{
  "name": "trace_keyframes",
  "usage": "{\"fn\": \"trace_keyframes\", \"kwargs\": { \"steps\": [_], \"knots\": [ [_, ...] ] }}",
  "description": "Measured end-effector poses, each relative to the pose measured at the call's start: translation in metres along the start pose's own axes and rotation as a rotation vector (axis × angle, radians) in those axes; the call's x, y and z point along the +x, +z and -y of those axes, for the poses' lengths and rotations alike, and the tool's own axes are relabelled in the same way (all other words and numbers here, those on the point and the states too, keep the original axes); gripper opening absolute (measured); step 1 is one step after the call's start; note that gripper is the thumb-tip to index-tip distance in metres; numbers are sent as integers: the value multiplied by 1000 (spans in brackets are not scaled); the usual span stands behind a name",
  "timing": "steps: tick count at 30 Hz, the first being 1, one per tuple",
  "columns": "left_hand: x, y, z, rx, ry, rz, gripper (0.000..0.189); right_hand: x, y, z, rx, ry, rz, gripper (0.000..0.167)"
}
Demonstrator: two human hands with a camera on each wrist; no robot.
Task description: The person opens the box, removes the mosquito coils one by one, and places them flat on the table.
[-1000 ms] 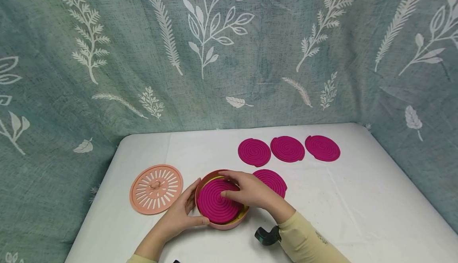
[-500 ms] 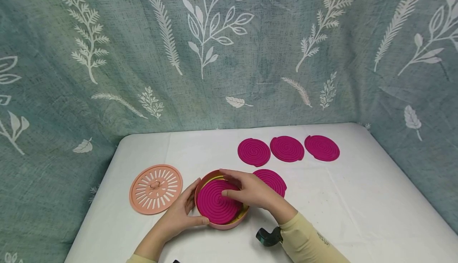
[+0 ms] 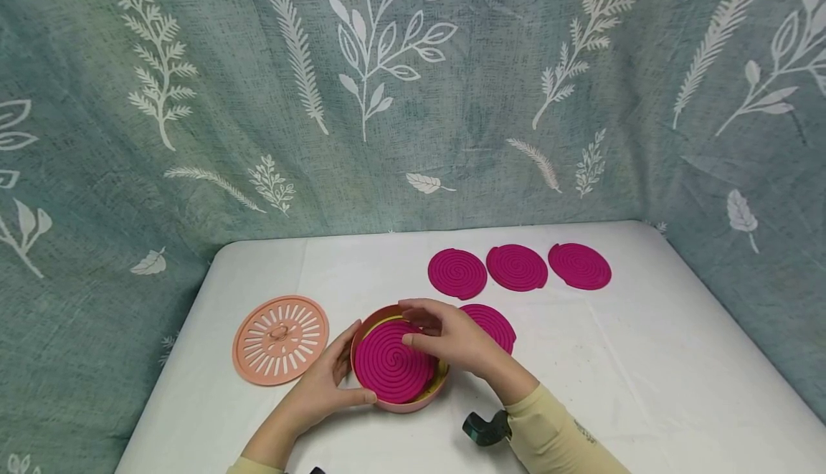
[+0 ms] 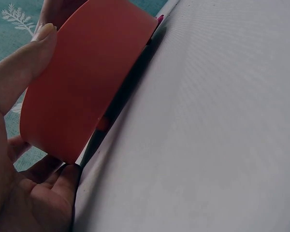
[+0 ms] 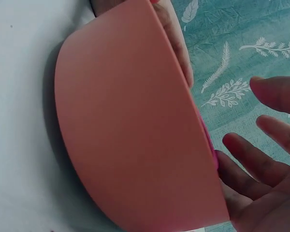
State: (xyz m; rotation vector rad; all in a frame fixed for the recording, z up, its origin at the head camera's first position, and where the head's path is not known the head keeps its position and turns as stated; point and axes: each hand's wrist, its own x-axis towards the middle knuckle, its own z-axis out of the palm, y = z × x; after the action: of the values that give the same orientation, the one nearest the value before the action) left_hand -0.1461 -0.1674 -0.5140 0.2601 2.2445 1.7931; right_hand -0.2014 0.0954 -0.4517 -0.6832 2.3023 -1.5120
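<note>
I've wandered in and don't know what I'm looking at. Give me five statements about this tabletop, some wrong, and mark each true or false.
1. The left hand holds the side of the round container. True.
2. The slotted disc covers the container. False: it lies on the table, left of the container in the head view.
3. A magenta spiral mat shows in the container's opening. True.
4. Six more mats lie outside the container. False: there are four mats.
5. White plant shapes decorate the backdrop. True.
</note>
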Motion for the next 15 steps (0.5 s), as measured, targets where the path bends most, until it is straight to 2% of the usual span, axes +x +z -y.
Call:
{"fn": "trace_keyframes", "kwargs": {
  "steps": [7,15],
  "knots": [
    [0,0,3,1,6,0,119,-1,-2,0,103,26,-11,57],
    [2,0,5,6,19,2,119,-1,-2,0,168,62,-13,56]
  ]
}}
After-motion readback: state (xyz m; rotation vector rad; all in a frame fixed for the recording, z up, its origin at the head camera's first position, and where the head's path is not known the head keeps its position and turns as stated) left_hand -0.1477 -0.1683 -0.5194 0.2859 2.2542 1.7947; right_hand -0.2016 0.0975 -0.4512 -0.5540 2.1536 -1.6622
